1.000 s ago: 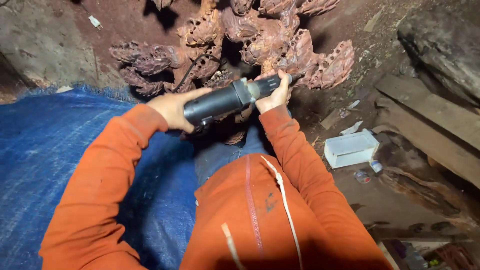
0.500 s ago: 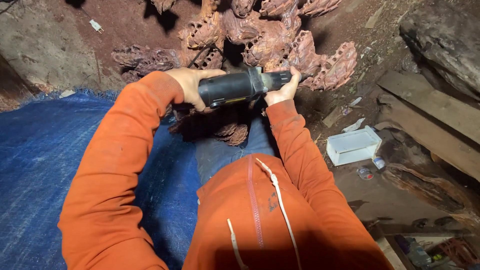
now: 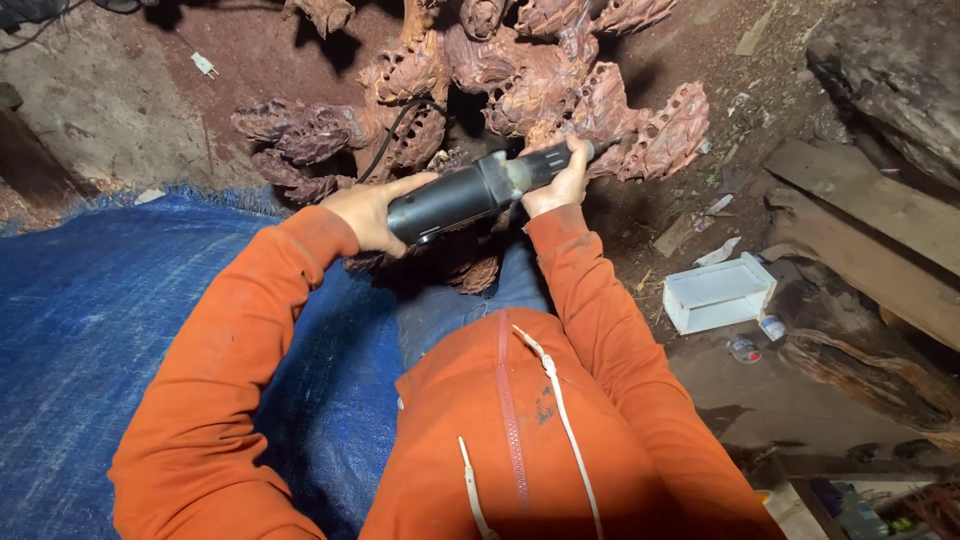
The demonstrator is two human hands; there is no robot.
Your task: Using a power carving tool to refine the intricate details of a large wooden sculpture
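Black cylindrical power tool [image 3: 470, 192] is gripped by both closed hands, left hand [image 3: 368, 212] rearward, right hand [image 3: 560, 180] frontward, against reddish carved wood [image 3: 560, 90].

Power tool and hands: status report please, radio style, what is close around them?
Left hand grips black power tool at rear. Right hand wraps its front end. Tool tip against carved reddish wood root. Cord trails over the carving; white tray to the right.

Blue tarp [image 3: 90, 330], white tray [image 3: 717, 293], wooden planks [image 3: 870, 210]
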